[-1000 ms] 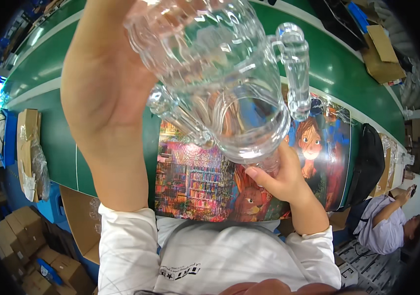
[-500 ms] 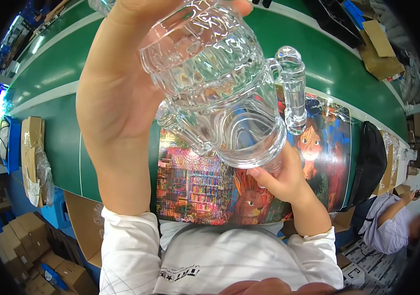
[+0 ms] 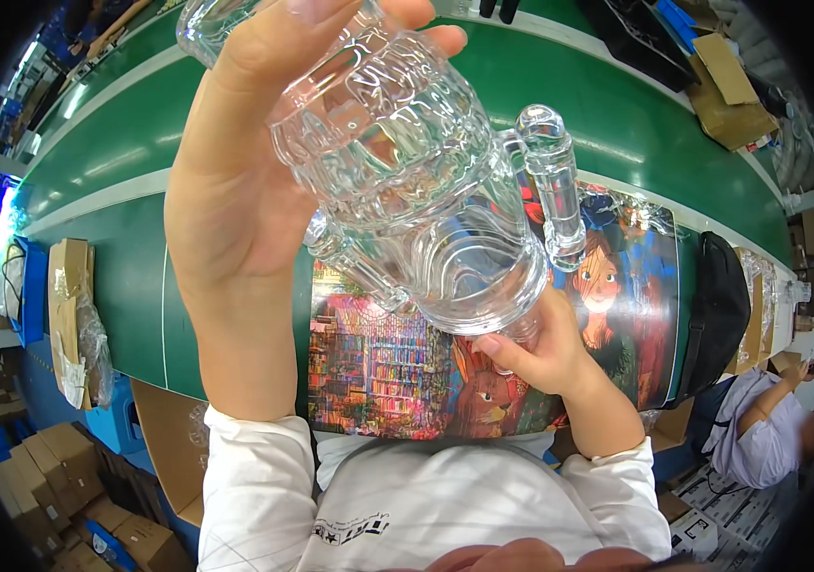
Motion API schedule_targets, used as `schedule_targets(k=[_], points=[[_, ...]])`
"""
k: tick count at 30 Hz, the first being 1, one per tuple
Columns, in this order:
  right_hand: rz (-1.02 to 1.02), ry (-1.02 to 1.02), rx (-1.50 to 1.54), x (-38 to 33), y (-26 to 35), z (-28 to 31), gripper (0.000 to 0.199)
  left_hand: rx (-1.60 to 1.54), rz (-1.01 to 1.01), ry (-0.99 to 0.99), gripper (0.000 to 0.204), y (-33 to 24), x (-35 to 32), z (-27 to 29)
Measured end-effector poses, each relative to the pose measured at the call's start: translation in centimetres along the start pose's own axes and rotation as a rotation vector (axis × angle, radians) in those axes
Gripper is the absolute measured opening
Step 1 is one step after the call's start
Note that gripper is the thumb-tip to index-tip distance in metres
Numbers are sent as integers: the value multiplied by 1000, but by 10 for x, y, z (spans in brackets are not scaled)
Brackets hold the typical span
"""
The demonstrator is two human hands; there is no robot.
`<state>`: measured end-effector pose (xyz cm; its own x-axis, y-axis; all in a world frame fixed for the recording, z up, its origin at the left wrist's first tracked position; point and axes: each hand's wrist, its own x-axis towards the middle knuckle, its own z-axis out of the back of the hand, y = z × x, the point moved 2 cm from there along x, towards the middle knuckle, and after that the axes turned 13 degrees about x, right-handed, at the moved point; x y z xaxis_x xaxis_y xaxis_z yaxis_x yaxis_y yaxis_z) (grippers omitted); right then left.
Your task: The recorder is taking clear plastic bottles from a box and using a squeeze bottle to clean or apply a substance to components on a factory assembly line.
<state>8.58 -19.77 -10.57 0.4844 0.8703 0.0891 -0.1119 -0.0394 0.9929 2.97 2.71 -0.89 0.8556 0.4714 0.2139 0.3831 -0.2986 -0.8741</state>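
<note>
Clear vessel (image 3: 474,272), ribbed, with two side arms (image 3: 552,181), held tilted above an illustrated mat (image 3: 378,372); left hand (image 3: 245,176) clasped around its upper part, right hand (image 3: 556,351) clamped at its lower end. Apparent step: two-handed holding at an angle; the next move calls for steady grips, side arms kept from knocks.

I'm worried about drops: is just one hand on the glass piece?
No, the left hand grips the upper part of the glass piece and the right hand holds its lower end.
</note>
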Motion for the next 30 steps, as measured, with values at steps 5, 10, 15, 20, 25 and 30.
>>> schedule_targets(k=[5, 10, 15, 20, 25, 30], points=[[94, -23, 26, 0, -8, -2, 57, 57, -11, -7, 49, 1, 2, 1], [194, -64, -62, 4, -4, -1, 49, 128, -67, 118, 53, 6, 7, 0], [86, -104, -163, 5, -2, 4, 43, 231, -55, 251, 61, 4, 11, -8], [119, -7, -145, -9, -3, 3, 52, 141, -136, 315, 90, -11, -17, -21], [349, 194, -113, -10, -12, -30, 61, 406, -538, 605, 73, -40, -38, -1], [538, 266, 104, -17, -6, -54, 55, -319, -113, 1232, 32, -59, -24, -1]])
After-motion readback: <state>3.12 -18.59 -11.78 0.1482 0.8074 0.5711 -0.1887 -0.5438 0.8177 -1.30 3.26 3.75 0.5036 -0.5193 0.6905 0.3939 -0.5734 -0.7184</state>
